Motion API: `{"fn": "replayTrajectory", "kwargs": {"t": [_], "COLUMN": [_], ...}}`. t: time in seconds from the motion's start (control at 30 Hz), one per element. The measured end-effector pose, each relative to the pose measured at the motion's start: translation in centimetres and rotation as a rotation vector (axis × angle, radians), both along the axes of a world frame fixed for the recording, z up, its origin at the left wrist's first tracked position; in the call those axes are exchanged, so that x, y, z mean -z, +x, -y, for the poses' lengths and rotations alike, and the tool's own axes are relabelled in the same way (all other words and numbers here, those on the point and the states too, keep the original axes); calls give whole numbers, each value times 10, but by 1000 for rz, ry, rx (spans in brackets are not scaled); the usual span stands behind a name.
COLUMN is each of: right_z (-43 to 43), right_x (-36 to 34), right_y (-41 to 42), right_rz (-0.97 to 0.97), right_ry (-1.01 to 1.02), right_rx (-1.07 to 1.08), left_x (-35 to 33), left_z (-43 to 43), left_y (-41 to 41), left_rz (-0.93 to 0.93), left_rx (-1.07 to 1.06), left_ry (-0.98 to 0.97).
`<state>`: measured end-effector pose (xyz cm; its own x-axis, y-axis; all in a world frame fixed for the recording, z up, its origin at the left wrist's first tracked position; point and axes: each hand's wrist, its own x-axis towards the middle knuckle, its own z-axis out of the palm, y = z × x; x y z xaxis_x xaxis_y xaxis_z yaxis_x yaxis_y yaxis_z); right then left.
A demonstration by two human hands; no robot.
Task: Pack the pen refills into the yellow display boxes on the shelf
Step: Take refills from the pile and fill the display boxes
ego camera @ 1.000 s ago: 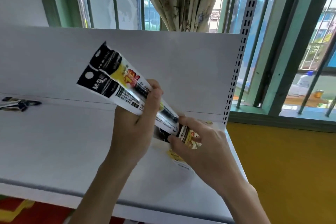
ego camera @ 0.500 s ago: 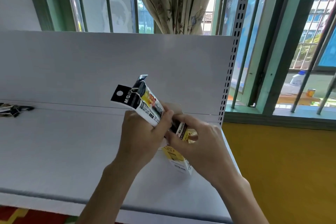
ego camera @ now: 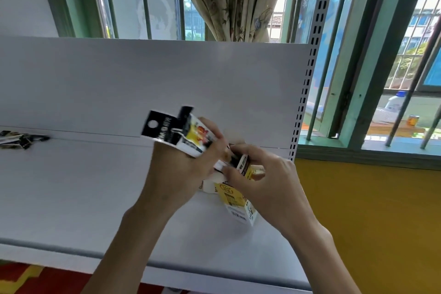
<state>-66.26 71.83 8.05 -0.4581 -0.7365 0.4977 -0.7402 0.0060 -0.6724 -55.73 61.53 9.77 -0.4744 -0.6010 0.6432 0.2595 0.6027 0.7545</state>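
The left hand (ego camera: 191,169) is closing around a bundle of pen refill packs (ego camera: 181,133), thumb on top and fingers underneath, with the black hang-tab ends of the packs sticking up and to the left past the knuckles and the lower ends running down towards the right hand. The right hand (ego camera: 269,186) is pinching the lower end of the packs between thumb and fingertips, right over the open top of a yellow display box (ego camera: 236,200); whether the ends are already inside the box is hard to tell, since the fingers are covering the opening. The box is standing on the white shelf (ego camera: 83,198), near its right end, tilting a little, with its yellow face and white printed label turned towards the camera, and the right palm is resting against its right side. Far to the left, well apart from both hands, a few more loose refill packs (ego camera: 21,138) are lying on the shelf against the white back panel (ego camera: 143,79). A perforated upright (ego camera: 307,79) is edging the panel on the right, and behind it a curtain (ego camera: 236,0) is hanging at the barred window (ego camera: 405,55).
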Motion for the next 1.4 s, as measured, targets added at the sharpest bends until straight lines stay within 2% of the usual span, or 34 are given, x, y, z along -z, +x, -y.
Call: {"fn": "replayTrajectory", "kwargs": {"t": [0.07,0.13,0.23,0.27,0.37,0.47,0.57,0.67,0.73,0.8,0.93,0.97,1.13,1.3,1.4], "right_z": [0,1,1,1,1,4,7,10,9,9,10,12,18,14,11], "right_x": [-1,0,0,0,1,3,6,10,11,12,18,22,49,50,53], "right_y": [2,3,2,1,-1,0,4,6,5,4,1,0,-9,-23,-32], "right_rz": [-25,-44,-33,-32,-44,-65,-104,-136,-125,-114,-131,-125,-130,-128,-174], "right_ry": [-8,-21,5,25,65,64,42,4,5,15,39,44,229,269,360], "right_rx": [-6,-6,-2,-1,-3,7,18,13,6,-11,-62,-78,-9,39,86], "left_x": [3,1,-14,-20,-22,-15,-1,7,5,2,8,10,18,39,67], "left_z": [-1,0,-4,-5,-1,-3,-8,-8,-7,-5,-6,-5,5,12,14], "left_y": [-4,-5,5,10,23,22,13,8,13,18,21,20,21,21,18], "left_rz": [142,223,376,355,105,32,216,399,337,270,586,606,473,329,327], "left_rx": [58,6,-198,-275,-402,-339,-296,-223,-233,-292,-153,-144,-179,-275,-320], "left_ry": [95,132,-10,-43,-122,-259,-393,-289,-240,-298,-362,-366,-326,-264,-138]}}
